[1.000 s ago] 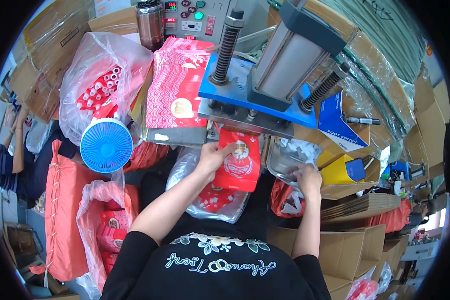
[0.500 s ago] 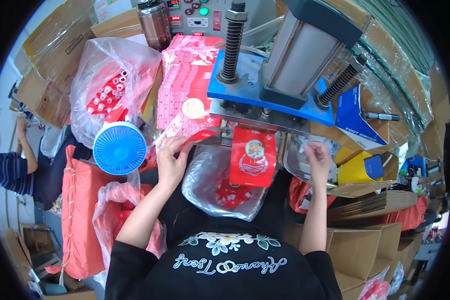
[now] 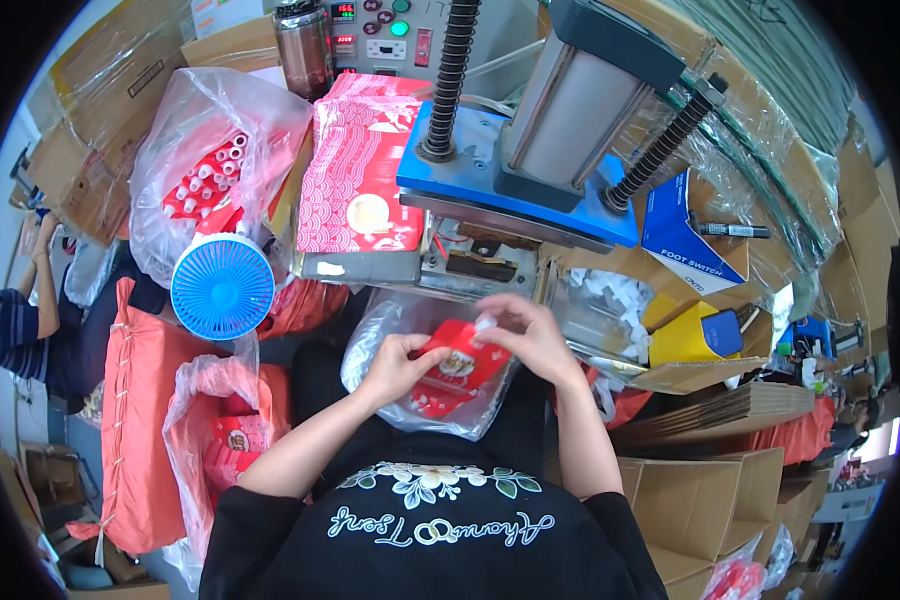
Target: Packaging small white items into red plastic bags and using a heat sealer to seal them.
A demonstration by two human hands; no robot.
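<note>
A red pouch (image 3: 460,360) with a gold and white print is held tilted over a clear plastic bag (image 3: 360,365) in front of me. My left hand (image 3: 398,368) pinches the pouch along its left edge. At the pouch's upper right corner, my right hand (image 3: 532,338) is closed around a small white plastic piece (image 3: 485,323), its fingers against the pouch. The fingers partly cover the piece, so I cannot tell whether it sits inside the corner. More red material shows in the plastic bag below.
A press with a blue plate (image 3: 490,160) stands ahead, beside a stack of flat red pouches (image 3: 355,190). Small white pieces fill a clear tray (image 3: 605,310) at the right. A blue fan (image 3: 222,287) and a bag of spouted pouches (image 3: 210,175) are at the left.
My left hand has come off the flat pouch stack and my right hand out of the tray. Both now meet at a red pouch; the one hanging at the press is no longer there.
</note>
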